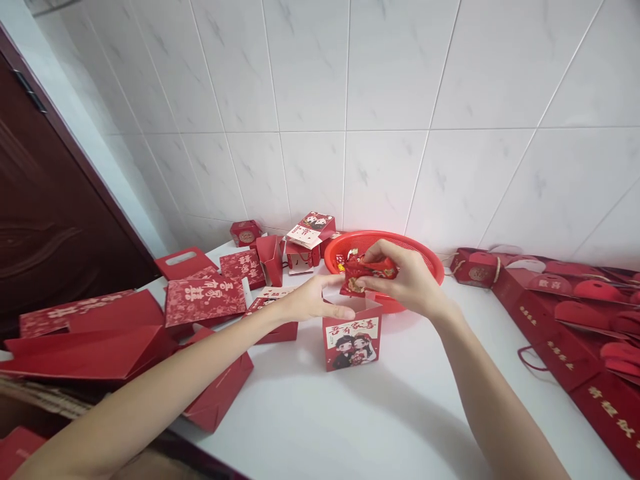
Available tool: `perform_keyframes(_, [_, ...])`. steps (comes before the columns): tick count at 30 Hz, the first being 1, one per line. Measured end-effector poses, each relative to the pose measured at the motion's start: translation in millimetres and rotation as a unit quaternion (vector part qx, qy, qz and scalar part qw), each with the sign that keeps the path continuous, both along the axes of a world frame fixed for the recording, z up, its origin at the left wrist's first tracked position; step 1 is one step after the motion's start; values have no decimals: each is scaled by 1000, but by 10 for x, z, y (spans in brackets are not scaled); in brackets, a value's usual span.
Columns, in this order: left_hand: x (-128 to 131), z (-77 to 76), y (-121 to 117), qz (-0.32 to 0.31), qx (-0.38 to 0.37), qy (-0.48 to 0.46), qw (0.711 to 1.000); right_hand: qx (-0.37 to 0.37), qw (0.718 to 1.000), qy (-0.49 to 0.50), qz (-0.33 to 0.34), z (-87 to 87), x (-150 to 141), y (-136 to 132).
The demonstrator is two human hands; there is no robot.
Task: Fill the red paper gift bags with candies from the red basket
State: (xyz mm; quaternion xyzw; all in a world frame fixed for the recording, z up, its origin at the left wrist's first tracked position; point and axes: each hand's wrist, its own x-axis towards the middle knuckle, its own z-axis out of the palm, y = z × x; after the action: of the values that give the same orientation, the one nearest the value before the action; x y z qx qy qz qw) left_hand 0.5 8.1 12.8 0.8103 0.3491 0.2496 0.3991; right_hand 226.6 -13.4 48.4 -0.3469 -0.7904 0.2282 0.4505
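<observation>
A small red gift box (352, 341) with a cartoon couple on its front stands upright on the white table, its top open. My left hand (315, 299) grips the box at its upper left rim, thumb across the front side and fingers behind. Just above the opening, my right hand (405, 277) pinches a shiny red wrapped snack packet (370, 268) between thumb and fingers. Behind the box sits a red plastic basket (434, 261); a few colourful wrapped sweets (342, 261) show inside it, and my right hand hides part of the rest.
Red gift boxes (205, 297) and folded red bags (100, 350) lie along the left. Several small boxes (310, 233) stand by the tiled wall. At the right is a row of red bags (555, 347) with rope handles. A dark door (55, 180) is at far left.
</observation>
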Motion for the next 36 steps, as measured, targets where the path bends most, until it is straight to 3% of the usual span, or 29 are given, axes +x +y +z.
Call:
perform_keyframes(6, [31, 25, -24, -27, -18, -38, 999, 31, 997, -71, -14, -97, -49, 76])
perform_keyframes(17, [-2, 7, 0, -15, 61, 19, 998, 9, 999, 33, -23, -35, -2, 74])
perform_keyframes(23, [-48, 28, -9, -19, 103, 37, 994, 2, 1000, 1, -3, -61, 59, 137])
perform_keyframes(27, [-137, 136, -15, -28, 68, 54, 996, -22, 997, -68, 37, -28, 117, 135])
perform_keyframes(32, [-238, 237, -29, -16, 42, 152, 987, -32, 988, -141, 58, 35, 245, 110])
perform_keyframes(36, [-221, 250, -69, -22, 21, 151, 988, -53, 991, -89, 84, 71, 256, 84])
